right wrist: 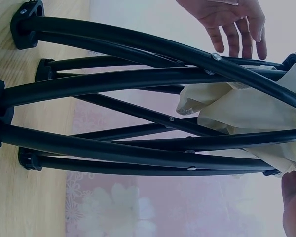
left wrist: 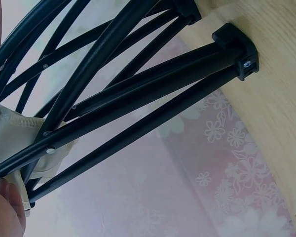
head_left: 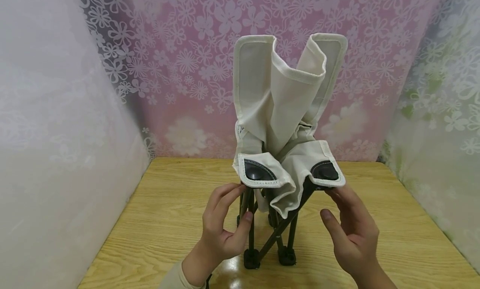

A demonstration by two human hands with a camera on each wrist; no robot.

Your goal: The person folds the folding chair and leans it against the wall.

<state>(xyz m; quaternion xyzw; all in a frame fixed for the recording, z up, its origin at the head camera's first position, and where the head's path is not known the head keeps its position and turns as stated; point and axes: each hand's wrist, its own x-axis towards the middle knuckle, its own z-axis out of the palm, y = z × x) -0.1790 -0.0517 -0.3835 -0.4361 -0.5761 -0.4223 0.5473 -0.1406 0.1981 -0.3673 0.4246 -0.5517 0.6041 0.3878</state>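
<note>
A small folding camp chair with cream fabric (head_left: pixel 296 85) and dark tube legs (right wrist: pixel 113 84) stands half folded, its seat bunched in the middle. Black patches (head_left: pixel 258 170) cover the front seat corners. My left hand (head_left: pixel 226 226) has its fingertips at the underside of the left front corner, the thumb beside a leg. Under the right front corner, the fingertips of my right hand (head_left: pixel 354 235) touch the edge, and its thumb stands apart. The right wrist view shows the left hand (right wrist: pixel 232 22) with loosely extended fingers across the frame.
Black plastic feet (head_left: pixel 251 259) join the crossing legs at the wooden table (head_left: pixel 168 214). A pink flowered curtain (head_left: pixel 180 72) hangs behind the table. Pale sheets close in the left side (head_left: pixel 56 135) and the right side (head_left: pixel 438 126).
</note>
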